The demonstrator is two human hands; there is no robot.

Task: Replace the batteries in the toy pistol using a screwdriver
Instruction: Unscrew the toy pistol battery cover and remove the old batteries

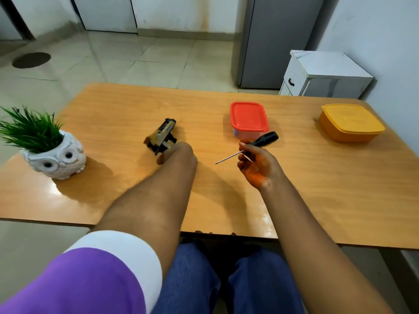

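Note:
A tan and black toy pistol lies on the wooden table near its middle, muzzle pointing away from me. My left hand reaches to the pistol's near end and its fingers close on the grip. To the right, my right hand is raised a little above the table, shut on a screwdriver with a black and yellow handle. The thin metal shaft points left and down toward the tabletop.
A white owl pot with a green plant stands at the table's left. A clear box with a red lid sits just behind the screwdriver. An orange lidded container is at the far right. A white cabinet stands beyond the table.

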